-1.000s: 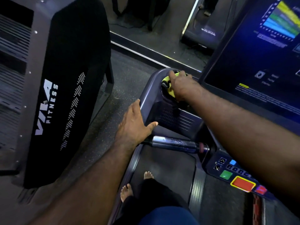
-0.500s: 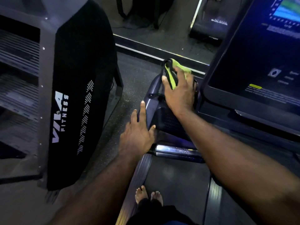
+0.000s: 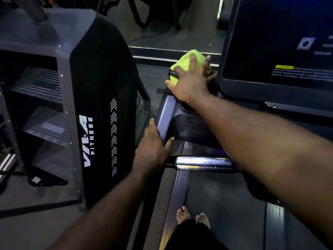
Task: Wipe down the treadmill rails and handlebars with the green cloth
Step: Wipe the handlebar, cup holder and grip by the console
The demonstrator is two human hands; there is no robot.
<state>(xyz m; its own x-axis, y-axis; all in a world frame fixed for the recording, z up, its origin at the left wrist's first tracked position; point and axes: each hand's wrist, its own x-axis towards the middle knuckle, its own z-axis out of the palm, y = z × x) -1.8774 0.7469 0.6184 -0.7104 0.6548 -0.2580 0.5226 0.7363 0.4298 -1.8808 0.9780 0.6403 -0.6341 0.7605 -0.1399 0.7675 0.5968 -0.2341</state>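
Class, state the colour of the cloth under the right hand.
The cloth is bright yellow-green; head view.

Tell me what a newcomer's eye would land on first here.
The bright green cloth stands out most, pressed under the spread right hand at the far end of the treadmill's grey side arm, just left of the dark console screen. Next comes the white FITNESS lettering on the tall black machine at the left. The left hand braces on that arm's near corner, above a shiny chrome handlebar.
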